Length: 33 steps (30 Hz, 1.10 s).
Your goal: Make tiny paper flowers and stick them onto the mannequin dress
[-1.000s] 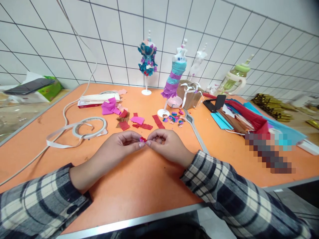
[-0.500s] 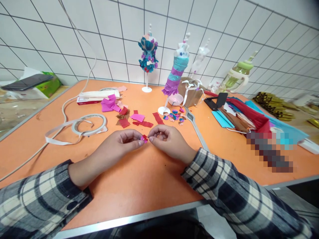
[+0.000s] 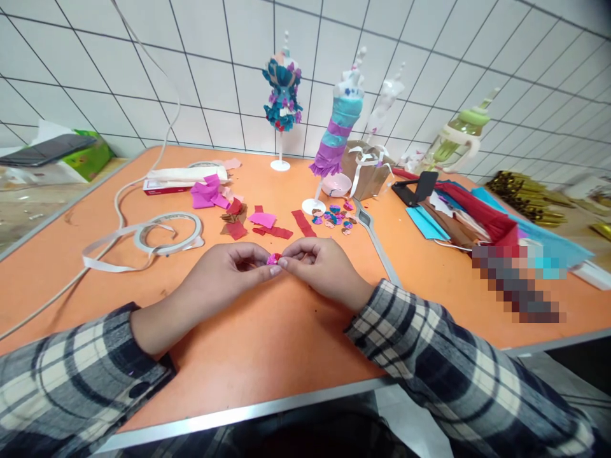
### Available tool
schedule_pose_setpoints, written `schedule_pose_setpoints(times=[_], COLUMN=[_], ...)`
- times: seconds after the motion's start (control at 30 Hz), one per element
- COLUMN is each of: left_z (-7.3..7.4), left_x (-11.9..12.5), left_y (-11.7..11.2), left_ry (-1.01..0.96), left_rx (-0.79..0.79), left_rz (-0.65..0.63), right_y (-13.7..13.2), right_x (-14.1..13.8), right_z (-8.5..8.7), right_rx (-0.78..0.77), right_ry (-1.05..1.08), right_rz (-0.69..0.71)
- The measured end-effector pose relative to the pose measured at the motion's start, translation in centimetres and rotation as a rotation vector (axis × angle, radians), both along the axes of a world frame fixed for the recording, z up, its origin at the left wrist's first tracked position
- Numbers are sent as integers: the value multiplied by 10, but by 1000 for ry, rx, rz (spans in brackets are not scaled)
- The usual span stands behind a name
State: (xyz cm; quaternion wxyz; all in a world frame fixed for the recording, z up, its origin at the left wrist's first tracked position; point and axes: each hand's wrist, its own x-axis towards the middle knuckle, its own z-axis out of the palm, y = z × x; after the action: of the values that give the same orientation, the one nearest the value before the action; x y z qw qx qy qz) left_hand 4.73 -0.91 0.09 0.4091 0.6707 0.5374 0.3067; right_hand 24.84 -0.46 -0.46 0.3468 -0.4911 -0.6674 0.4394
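White tiled wall (image 3: 214, 76) stands behind your orange table (image 3: 267, 356). Compared with half a second ago, your right hand (image 3: 324, 267) is closer: its fingertips now cover part of one small pink-and-red paper piece (image 3: 272, 259). Your left hand (image 3: 229, 264) also pinches it narrowly, so it sits between both hands. On the table you have three dress forms (image 3: 337, 130), one partly unwound tape roll (image 3: 167, 251) and one pink bowl (image 3: 337, 185).

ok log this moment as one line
left hand: pinching red-and-pink paper piece; right hand: at its red side; beyond: red paper strips
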Motion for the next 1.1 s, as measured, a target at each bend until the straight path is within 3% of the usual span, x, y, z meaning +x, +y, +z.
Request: schedule_pose_setpoints(times=[0.2,0.67,0.97,1.1], left_z=[0,-2,-1,-2], left_x=[-1,-4,-3,-3], left_y=[0,2,2,3], left_ry=[-17,14,12,27], left_rx=[7,2,7,21], left_rz=[-8,7,46,4], right_y=[2,3,1,3], right_x=[2,4,3,2], right_z=[-2,-3,2,2], right_rx=[-121,76,-202,-223], right_ry=[66,-125,5,32], right_rz=[60,116,8,23])
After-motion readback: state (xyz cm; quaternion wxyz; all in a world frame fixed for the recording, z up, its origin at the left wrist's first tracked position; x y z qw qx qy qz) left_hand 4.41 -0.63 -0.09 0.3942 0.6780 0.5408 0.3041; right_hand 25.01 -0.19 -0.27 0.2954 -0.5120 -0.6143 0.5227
